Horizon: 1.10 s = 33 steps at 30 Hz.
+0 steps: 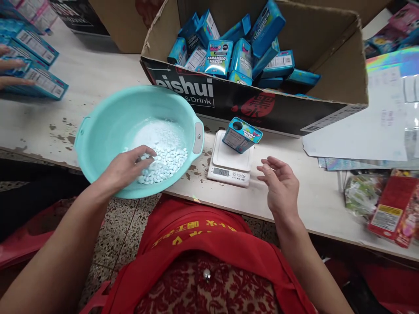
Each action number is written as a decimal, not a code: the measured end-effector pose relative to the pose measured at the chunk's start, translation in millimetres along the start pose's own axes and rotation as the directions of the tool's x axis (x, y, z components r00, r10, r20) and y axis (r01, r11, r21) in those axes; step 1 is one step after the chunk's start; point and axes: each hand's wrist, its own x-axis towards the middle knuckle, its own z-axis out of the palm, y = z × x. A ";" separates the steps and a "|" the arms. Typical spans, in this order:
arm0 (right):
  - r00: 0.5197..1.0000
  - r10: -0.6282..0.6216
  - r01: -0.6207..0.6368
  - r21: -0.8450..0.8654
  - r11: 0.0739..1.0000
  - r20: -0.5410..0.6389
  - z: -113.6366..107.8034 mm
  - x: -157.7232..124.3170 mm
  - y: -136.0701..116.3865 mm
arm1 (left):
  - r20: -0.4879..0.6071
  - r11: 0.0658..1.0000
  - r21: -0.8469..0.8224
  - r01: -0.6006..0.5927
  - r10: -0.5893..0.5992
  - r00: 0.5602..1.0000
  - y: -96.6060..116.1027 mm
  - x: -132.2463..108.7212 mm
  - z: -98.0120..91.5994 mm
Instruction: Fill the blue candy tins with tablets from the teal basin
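My left hand (129,168) reaches into a turquoise basin (98,131), at the edge of a heap of small white candies (165,163). Its fingers are curled, with a gap between thumb and forefinger; no candy shows between them. White powder coats the basin's bottom behind the heap. To the right, a blue candy tin (242,136) stands on a white digital scale (231,162), its round top opening uncovered. The scale's display is lit, but its digits are not clear. My right hand (279,185) hovers just right of the scale, fingers loosely bent and apart, holding nothing.
Behind the scale, an open cardboard box (278,111) holds several blue tins (218,59). Another person's hand (13,72) touches blue tins (42,78) at far left. Papers (356,135), a plastic bag (363,194) and a red packet (394,207) lie right.
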 end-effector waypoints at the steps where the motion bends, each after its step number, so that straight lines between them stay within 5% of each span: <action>1: 1.000 0.000 0.000 0.007 1.000 -0.003 1.0 3.0 -0.3 | -0.031 0.991 -0.127 0.028 -0.032 0.999 0.5 -0.4 -1.5; 5: 1.000 0.015 -0.015 0.002 1.000 0.013 6.7 11.0 -0.2 | -0.047 0.718 -0.692 0.074 -0.146 0.988 3.5 -0.5 -7.2; 7: 1.000 0.024 -0.024 -0.005 1.000 0.013 8.4 14.6 0.2 | -0.016 0.521 -0.849 0.082 -0.182 0.983 3.5 -0.4 -8.5; 9: 1.000 0.022 -0.022 0.000 1.000 0.004 9.3 18.3 0.5 | 0.030 0.429 -0.896 0.115 -0.200 0.979 2.4 -0.5 -8.4; 15: 1.000 0.018 -0.017 0.021 1.000 -0.008 12.2 28.2 -0.7 | 0.075 0.452 -0.880 0.148 -0.174 0.982 1.7 -1.6 -7.5; 22: 1.000 0.019 -0.019 0.030 0.999 -0.003 19.3 33.9 -1.9 | 0.135 0.291 -0.934 0.209 -0.255 0.958 7.3 0.0 -4.3; 27: 0.999 0.031 -0.029 0.063 0.998 -0.022 24.6 33.5 1.5 | 0.131 0.360 -0.904 0.232 -0.284 0.950 4.4 -3.7 2.5; 33: 0.974 -0.218 0.220 -0.021 0.975 0.054 31.0 35.4 -0.9 | 0.072 0.332 -0.930 0.161 -0.265 0.961 7.9 -3.1 -9.7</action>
